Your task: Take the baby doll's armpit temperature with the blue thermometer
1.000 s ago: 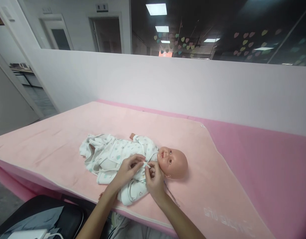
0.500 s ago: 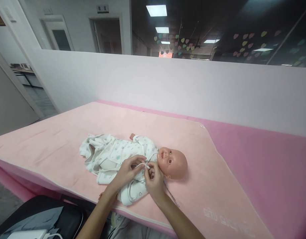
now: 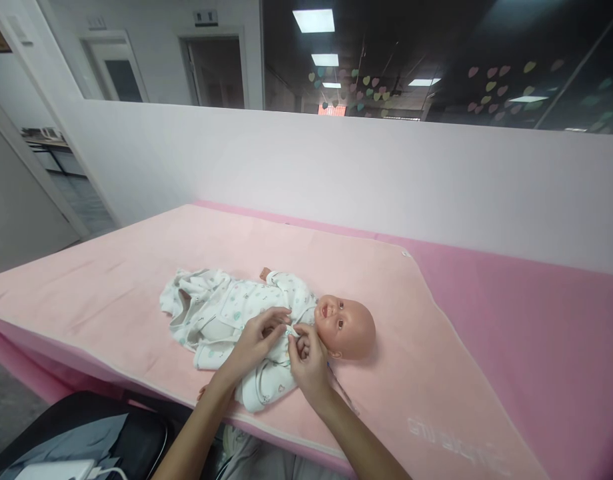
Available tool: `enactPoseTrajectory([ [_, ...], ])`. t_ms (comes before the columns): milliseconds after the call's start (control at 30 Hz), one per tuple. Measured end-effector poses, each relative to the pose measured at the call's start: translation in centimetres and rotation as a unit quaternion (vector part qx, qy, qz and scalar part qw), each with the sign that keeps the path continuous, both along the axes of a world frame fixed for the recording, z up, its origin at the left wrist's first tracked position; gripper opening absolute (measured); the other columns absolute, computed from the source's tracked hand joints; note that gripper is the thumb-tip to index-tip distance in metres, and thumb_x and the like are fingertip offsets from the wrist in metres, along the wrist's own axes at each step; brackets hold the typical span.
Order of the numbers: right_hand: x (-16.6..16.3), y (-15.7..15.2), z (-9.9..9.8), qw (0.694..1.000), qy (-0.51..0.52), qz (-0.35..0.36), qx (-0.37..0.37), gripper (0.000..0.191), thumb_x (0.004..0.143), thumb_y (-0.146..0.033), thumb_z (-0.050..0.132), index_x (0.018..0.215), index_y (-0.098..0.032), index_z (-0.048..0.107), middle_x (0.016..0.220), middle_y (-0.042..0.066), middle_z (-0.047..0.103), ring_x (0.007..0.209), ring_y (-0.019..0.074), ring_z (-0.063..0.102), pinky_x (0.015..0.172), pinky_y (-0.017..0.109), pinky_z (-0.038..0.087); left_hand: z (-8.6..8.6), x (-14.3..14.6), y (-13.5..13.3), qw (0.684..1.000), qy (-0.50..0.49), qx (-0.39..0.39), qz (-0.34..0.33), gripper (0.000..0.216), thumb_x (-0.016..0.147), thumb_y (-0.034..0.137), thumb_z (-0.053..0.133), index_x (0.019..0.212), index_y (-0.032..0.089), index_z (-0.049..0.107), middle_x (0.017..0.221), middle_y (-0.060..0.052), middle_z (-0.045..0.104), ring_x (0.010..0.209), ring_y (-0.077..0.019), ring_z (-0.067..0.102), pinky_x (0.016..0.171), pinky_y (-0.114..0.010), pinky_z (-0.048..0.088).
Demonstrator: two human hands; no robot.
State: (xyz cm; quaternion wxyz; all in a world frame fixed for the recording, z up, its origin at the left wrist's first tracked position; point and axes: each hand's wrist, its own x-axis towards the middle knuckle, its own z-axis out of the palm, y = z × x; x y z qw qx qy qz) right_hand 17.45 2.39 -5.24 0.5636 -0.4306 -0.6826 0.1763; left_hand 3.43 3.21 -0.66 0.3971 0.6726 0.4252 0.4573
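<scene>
At the far left, a pale doorway opens onto a grey floor, and a black chair seat (image 3: 111, 433) with a white power pack (image 3: 56, 471) on it sits at the bottom corner. A long desk (image 3: 536, 320) runs across the view, padded in deep pink and covered by a lighter peach-pink towel (image 3: 136, 267) that hangs over its near edge. A plain white partition wall (image 3: 336, 173) stands directly behind the desk; above it, dark glass carries pastel heart stickers and reflects ceiling lights.

On the towel, near the desk's front edge, lies a plastic baby doll (image 3: 346, 327) on its back, bald head to the right, dressed in a white cotton garment with small green prints (image 3: 221, 313) that bunches loosely at the left.

The person's left hand (image 3: 254, 343) rests on the doll's chest, fingers curled and pinched on a thin white tie string (image 3: 291, 331) at the garment's collar. The right hand (image 3: 309, 360), touching the left just under the doll's chin, pinches the same string between thumb and forefinger.

To the right, the towel ends and bare pink padding continues.
</scene>
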Motion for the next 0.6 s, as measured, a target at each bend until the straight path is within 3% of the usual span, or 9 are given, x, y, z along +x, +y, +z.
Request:
enactPoseTrajectory([
  [367,0.08,0.16,-0.37,1.000,0.005,0.003,-0.008,0.020,0.089,-0.026,0.043,0.102,-0.018,0.056,0.072,0.002,0.060,0.058,0.0116,0.055,0.054,0.022,0.044,0.15,-0.10,0.02,0.999,0.047,0.025,0.003,0.024,0.083,0.029,0.053,0.102,0.018,0.063,0.086,-0.004,0.065,0.075,-0.0152,0.060,0.066,-0.025,0.045],
  [600,0.06,0.24,-0.35,0.999,0.021,0.012,-0.020,0.019,0.090,-0.028,0.042,0.100,-0.019,0.056,0.076,0.004,0.063,0.067,0.0144,0.060,0.059,0.025,0.048,0.25,0.21,-0.39,0.999,0.038,0.029,0.005,0.022,0.078,0.027,0.059,0.099,0.019,0.062,0.096,-0.006,0.063,0.091,-0.0179,0.059,0.077,-0.027,0.048],
])
